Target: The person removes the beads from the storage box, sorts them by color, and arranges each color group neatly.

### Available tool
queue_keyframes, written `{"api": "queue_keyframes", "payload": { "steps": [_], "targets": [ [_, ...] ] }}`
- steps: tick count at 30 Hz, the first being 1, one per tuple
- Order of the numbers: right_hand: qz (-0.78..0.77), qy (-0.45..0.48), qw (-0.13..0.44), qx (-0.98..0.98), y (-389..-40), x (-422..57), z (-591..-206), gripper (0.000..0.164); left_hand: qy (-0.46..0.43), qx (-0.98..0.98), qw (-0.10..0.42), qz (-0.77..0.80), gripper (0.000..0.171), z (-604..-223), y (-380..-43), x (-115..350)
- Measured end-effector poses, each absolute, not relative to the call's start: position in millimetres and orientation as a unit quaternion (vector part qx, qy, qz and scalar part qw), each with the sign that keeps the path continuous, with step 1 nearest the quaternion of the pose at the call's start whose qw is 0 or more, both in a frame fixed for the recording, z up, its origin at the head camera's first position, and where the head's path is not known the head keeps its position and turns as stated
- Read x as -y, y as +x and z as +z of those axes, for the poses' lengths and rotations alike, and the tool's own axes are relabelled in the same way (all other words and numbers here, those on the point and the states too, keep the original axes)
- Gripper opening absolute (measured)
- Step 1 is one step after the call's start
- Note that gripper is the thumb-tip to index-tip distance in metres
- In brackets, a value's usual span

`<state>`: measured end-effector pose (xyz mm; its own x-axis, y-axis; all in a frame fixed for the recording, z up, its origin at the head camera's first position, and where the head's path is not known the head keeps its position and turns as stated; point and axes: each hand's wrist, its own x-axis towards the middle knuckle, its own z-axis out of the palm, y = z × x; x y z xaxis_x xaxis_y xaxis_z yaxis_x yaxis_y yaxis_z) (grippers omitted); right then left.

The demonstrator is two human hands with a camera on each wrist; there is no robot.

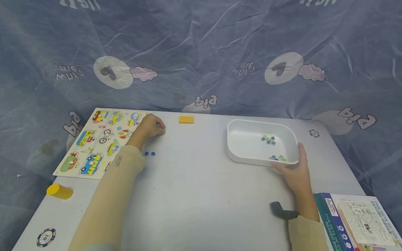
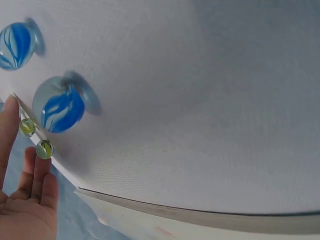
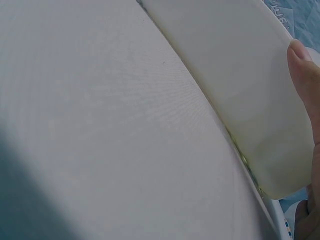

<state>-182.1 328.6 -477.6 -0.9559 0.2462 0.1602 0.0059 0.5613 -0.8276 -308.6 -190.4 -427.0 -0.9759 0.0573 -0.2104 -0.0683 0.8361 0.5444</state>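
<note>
My left hand (image 1: 151, 126) is down at the table beside the picture puzzle board (image 1: 108, 139). In the left wrist view its thumb and fingers stand apart around two small yellow-green marbles (image 2: 45, 149), one close against a fingertip. Two blue-swirled marbles (image 2: 60, 105) lie on the table nearer the wrist. My right hand (image 1: 296, 172) grips the near right corner of a white tray (image 1: 248, 159), thumb (image 3: 302, 65) at the rim. Inside the tray several blue and green marbles (image 1: 268, 140) sit in two clusters; the near wall partly hides one.
A yellow block (image 1: 186, 120) lies near the table's back edge. On the left lies a yellow cylinder (image 1: 59, 191). Boxed books (image 1: 361, 223) occupy the front right corner, beyond the right wrist's black strap (image 1: 282, 211). A patterned cloth (image 1: 201, 52) hangs behind the table.
</note>
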Motion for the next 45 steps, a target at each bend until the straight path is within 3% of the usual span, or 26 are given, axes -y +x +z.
{"api": "queue_keyframes", "payload": {
  "steps": [12, 19, 25, 30, 38, 45],
  "targets": [
    [0.455, -0.086, 0.125, 0.878, -181, -329, -478, 0.115, 0.01, -0.954, 0.104, 0.282, 0.026, -418, -305, 190],
    [0.455, -0.085, 0.122, 0.878, -181, -330, -478, 0.115, 0.051, -0.946, 0.058, 0.315, 0.035, -398, -301, 170],
    [0.455, -0.091, 0.117, 0.878, -181, -330, -477, 0.116, 0.145, -0.928, 0.005, 0.344, 0.033, -379, -287, 113],
    [0.45, -0.095, 0.111, 0.881, -179, -330, -476, 0.116, 0.235, -0.907, 0.005, 0.35, 0.032, -369, -274, 50],
    [0.446, -0.092, 0.115, 0.883, -179, -330, -474, 0.116, 0.321, -0.878, 0.044, 0.353, 0.027, -379, -272, -46],
    [0.442, -0.093, 0.115, 0.885, -179, -328, -473, 0.115, 0.322, -0.87, 0.102, 0.36, 0.026, -396, -276, -105]
  ]
}}
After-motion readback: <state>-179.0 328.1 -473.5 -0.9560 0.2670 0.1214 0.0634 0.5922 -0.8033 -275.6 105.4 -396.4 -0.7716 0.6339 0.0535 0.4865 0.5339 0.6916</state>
